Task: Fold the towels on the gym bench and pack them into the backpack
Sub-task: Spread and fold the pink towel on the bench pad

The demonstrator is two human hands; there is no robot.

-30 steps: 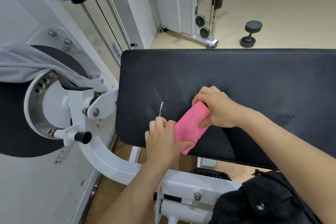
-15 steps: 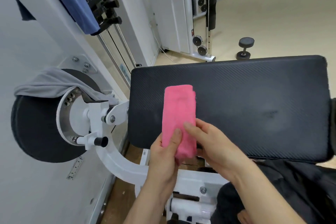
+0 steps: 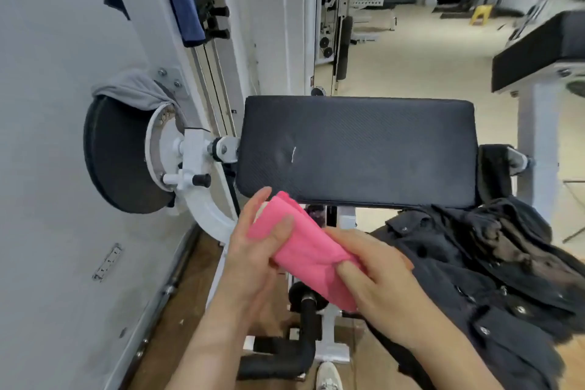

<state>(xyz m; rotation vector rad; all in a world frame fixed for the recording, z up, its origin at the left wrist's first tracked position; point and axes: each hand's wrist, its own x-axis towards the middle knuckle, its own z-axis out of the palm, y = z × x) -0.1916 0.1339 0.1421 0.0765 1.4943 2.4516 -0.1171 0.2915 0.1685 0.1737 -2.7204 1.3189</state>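
A bright pink towel (image 3: pixel 308 252), folded into a thick narrow bundle, is held in the air just in front of the black padded bench (image 3: pixel 357 149). The left hand (image 3: pixel 256 250) grips its upper end, thumb across the top. The right hand (image 3: pixel 376 282) clasps the lower end beside a black backpack (image 3: pixel 481 269).

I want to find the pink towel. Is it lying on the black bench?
No, both hands, left hand and right hand, hold the pink towel in the air, in front of the bench.
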